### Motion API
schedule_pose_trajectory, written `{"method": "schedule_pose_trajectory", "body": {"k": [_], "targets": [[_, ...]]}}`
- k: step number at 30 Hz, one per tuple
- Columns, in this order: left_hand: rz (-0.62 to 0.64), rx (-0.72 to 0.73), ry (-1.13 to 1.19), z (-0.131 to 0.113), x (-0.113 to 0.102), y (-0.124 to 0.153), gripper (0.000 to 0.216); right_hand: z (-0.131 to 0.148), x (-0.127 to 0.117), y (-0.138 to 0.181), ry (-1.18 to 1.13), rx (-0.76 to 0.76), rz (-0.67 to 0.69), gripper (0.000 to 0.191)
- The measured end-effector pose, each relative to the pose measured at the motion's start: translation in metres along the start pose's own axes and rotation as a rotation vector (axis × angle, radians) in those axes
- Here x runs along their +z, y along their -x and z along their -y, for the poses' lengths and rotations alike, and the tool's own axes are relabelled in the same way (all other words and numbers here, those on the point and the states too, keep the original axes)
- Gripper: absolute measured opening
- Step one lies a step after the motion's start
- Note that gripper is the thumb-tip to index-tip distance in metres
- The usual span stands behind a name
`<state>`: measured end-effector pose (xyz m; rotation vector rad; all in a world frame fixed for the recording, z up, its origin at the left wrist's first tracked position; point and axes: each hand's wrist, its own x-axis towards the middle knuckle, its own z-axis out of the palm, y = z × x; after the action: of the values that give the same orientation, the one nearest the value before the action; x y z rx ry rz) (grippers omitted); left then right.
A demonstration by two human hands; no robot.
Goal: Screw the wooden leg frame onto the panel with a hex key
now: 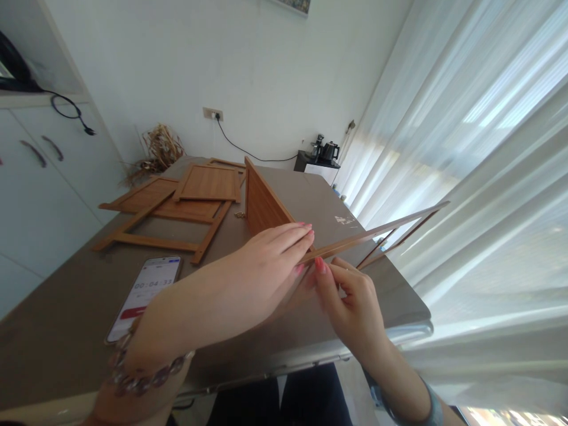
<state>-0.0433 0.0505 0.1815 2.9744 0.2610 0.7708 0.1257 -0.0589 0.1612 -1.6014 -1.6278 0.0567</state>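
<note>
An upright brown wooden panel [261, 204] stands on edge on the grey table [66, 319]. My left hand [261, 266] lies over its near end, fingers held together and stretched along the top, pressing on it. My right hand [355, 305] is closed in a pinch at the near end of a thin wooden frame piece [377, 232]. That piece reaches out to the right past the table's edge. It meets the panel at my fingertips.
Several flat wooden panels and a frame [177, 204] lie at the table's far left. A phone [144, 290] showing a timer lies by my left forearm. White cabinets stand at left, curtains at right, and a kettle [329, 151] on a stand behind.
</note>
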Motion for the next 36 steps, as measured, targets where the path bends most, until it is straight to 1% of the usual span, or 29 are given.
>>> {"method": "schedule_pose_trajectory", "body": {"k": [3,6,8,10,11,13,16,17,19,21,23,26,27,30,33,36], "targets": [[0.003,0.002,-0.011,-0.001,-0.001,-0.001,0.049,-0.005,0.0,0.001,-0.032,0.017,0.018,0.041],[-0.01,-0.012,-0.008,-0.003,-0.002,-0.001,0.049,-0.011,-0.002,0.002,0.054,0.008,-0.061,0.034],[-0.018,-0.019,-0.005,-0.004,-0.003,-0.001,0.049,-0.01,-0.004,0.003,0.093,0.011,-0.1,0.037],[-0.008,-0.025,-0.013,-0.005,-0.004,-0.002,0.049,-0.006,-0.004,0.002,0.064,0.031,-0.07,0.042],[-0.004,-0.023,-0.018,-0.005,-0.004,-0.003,0.049,-0.003,-0.004,0.002,0.016,0.06,-0.039,0.043],[-0.005,-0.021,-0.025,-0.005,-0.002,-0.003,0.049,0.002,-0.003,0.001,-0.153,0.163,0.043,0.047],[-0.03,-0.019,-0.014,-0.002,0.003,-0.003,0.049,0.007,0.001,0.0,-0.531,0.343,0.175,0.052],[-0.036,-0.02,-0.009,-0.001,0.005,-0.003,0.049,0.008,0.004,0.0,-0.66,0.391,0.191,0.053],[-0.036,-0.014,0.008,0.001,0.007,-0.003,0.049,0.01,0.009,0.002,-0.862,0.462,0.166,0.052],[-0.01,-0.015,0.03,0.002,0.004,-0.003,0.051,0.012,0.014,0.005,-0.966,0.5,0.116,0.053],[0.05,-0.041,0.064,-0.001,-0.004,-0.003,0.052,0.012,0.017,0.006,-0.992,0.507,0.101,0.053],[0.176,-0.137,0.131,-0.006,-0.016,-0.004,0.053,0.009,0.017,0.007,-1.003,0.501,0.14,0.052],[0.201,-0.159,0.146,-0.007,-0.019,-0.004,0.055,0.008,0.017,0.007,-1.013,0.501,0.156,0.053],[0.197,-0.165,0.141,-0.008,-0.02,-0.005,0.059,0.006,0.014,0.005,-1.048,0.511,0.191,0.053],[0.169,-0.124,0.114,-0.004,-0.014,-0.003,0.056,0.007,0.011,0.003,-1.051,0.515,0.217,0.054],[0.16,-0.083,0.093,0.0,-0.01,-0.001,0.06,0.007,0.008,0.001,-1.015,0.512,0.251,0.053]]}}
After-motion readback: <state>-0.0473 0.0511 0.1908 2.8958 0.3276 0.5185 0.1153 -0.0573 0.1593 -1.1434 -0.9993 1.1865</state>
